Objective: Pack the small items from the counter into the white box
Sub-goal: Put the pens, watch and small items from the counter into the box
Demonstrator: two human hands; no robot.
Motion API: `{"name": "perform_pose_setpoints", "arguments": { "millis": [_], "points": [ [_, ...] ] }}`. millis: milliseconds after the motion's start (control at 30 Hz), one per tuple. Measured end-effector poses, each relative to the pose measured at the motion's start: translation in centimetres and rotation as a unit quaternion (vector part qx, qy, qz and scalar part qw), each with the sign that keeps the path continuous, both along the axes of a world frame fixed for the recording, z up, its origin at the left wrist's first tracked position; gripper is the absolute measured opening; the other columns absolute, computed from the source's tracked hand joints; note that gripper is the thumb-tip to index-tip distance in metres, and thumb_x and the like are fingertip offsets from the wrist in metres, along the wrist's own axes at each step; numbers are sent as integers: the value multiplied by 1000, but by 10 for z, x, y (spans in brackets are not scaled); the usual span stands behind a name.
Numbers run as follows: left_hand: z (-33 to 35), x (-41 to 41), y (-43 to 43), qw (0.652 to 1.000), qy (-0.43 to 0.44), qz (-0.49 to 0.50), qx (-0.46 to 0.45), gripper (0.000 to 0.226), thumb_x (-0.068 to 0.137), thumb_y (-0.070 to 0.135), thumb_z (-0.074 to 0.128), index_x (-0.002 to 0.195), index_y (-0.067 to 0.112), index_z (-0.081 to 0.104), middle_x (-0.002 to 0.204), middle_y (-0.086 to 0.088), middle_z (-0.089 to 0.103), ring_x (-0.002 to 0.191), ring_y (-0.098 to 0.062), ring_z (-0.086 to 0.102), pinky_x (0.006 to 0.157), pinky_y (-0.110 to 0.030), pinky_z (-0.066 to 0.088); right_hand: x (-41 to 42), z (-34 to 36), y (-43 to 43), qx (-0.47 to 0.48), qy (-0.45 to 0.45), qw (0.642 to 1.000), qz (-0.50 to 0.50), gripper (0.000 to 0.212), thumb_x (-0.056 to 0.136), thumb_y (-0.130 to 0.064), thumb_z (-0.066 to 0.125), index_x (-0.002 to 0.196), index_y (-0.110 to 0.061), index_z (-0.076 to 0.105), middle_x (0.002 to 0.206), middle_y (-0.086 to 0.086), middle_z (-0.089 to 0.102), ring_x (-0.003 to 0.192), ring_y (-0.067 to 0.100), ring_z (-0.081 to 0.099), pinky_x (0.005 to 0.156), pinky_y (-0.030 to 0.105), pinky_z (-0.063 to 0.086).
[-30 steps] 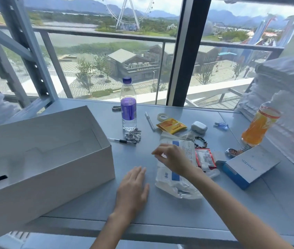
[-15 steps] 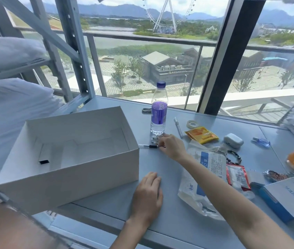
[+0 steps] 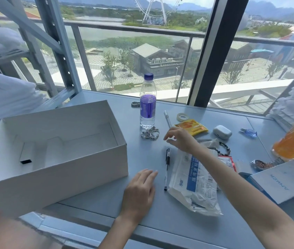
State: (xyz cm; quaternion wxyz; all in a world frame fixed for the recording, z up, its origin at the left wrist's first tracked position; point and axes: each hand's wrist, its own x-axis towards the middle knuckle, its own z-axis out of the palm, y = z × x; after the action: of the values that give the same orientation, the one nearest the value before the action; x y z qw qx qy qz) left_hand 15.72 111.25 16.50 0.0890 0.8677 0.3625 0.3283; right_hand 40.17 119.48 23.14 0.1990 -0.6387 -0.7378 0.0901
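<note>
The open white box (image 3: 70,177) stands on the left of the grey counter (image 3: 178,227), and nothing shows inside it. My left hand (image 3: 140,191) rests flat on the counter beside the box's near right corner. My right hand (image 3: 180,139) hovers with loosely curled fingers and holds nothing, just below a white pen (image 3: 166,117). A black pen (image 3: 167,166) lies lengthwise along the left edge of a white mask bag (image 3: 196,180). A silver beaded chain (image 3: 150,133) sits at the foot of a purple-labelled water bottle (image 3: 148,105).
Right of my hand lie a tape roll (image 3: 181,116), a yellow sachet (image 3: 192,128), a white earbud case (image 3: 222,132), a small blue bottle (image 3: 249,132), a dark bead bracelet (image 3: 226,150) and a red packet (image 3: 227,162). An orange drink bottle (image 3: 293,139) and a blue-and-white box (image 3: 282,182) stand at the right.
My right hand let go of the black pen, which now lies nearer me beside the mask bag. The hand has risen to the right, toward the white pen. My left hand stays flat.
</note>
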Motion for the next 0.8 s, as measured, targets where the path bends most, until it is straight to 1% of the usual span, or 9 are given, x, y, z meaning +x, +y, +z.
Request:
{"name": "perform_pose_setpoints", "arguments": {
  "millis": [100,200,267,333,433,533,600,700,800],
  "points": [
    [2,-1,-1,1000,3,-5,-7,41,74,11,59,113,23,63,110,8,63,104,-10,55,83,-20,45,-2,0,30,22,-21,992,-120,20,88,-5,55,103,-6,69,112,12,60,93,27,60,86,39,50],
    [3,-1,-1,1000,-4,12,-21,35,79,12,52,109,23,65,108,7,63,101,-9,55,79,-18,45,-3,-4,56,-49,-66,983,-161,28,91,-12,51,114,-3,62,124,15,52,103,31,57,90,45,49],
    [4,-1,-2,999,-6,21,-33,37,79,15,43,107,23,65,107,7,63,100,-8,53,76,-17,44,-5,-8,66,-97,-100,975,-171,30,93,-17,45,109,2,62,124,18,49,100,35,56,86,44,48],
    [5,-1,-2,999,-13,26,-43,38,78,16,40,105,22,66,105,7,63,99,-7,52,75,-16,43,-7,-10,70,-105,-116,971,-181,35,94,-18,41,107,8,60,122,19,48,95,36,58,80,41,48],
    [4,0,1,998,-25,39,-42,36,78,13,42,103,20,67,103,6,64,97,-7,51,76,-17,42,-11,-6,65,-73,-105,972,-197,33,93,-13,45,112,11,57,113,19,52,94,35,60,78,38,47],
    [0,0,3,998,-35,40,-36,35,75,8,52,104,19,68,103,4,65,98,-8,52,79,-18,42,-12,1,48,-56,-104,975,-189,26,89,-14,57,108,3,64,103,17,59,87,32,62,71,34,47],
    [0,-2,3,998,-37,34,-41,39,79,12,45,111,21,65,106,5,64,100,-9,52,80,-18,42,-17,3,36,-54,-96,977,-184,19,84,-12,63,98,-1,69,96,16,65,82,28,62,65,29,44],
    [6,-1,1,999,-23,-4,-49,43,83,21,39,120,30,58,114,6,62,103,-11,53,80,-22,46,-18,6,18,-39,-39,977,-207,9,77,1,62,81,-3,68,85,14,68,79,26,62,62,26,38],
    [9,10,3,996,31,-83,-33,43,84,24,40,124,35,52,126,9,57,109,-12,51,80,-28,47,-15,19,-3,22,2,976,-217,5,74,1,66,77,-2,67,80,13,69,77,25,62,62,24,36]
  ]
}}
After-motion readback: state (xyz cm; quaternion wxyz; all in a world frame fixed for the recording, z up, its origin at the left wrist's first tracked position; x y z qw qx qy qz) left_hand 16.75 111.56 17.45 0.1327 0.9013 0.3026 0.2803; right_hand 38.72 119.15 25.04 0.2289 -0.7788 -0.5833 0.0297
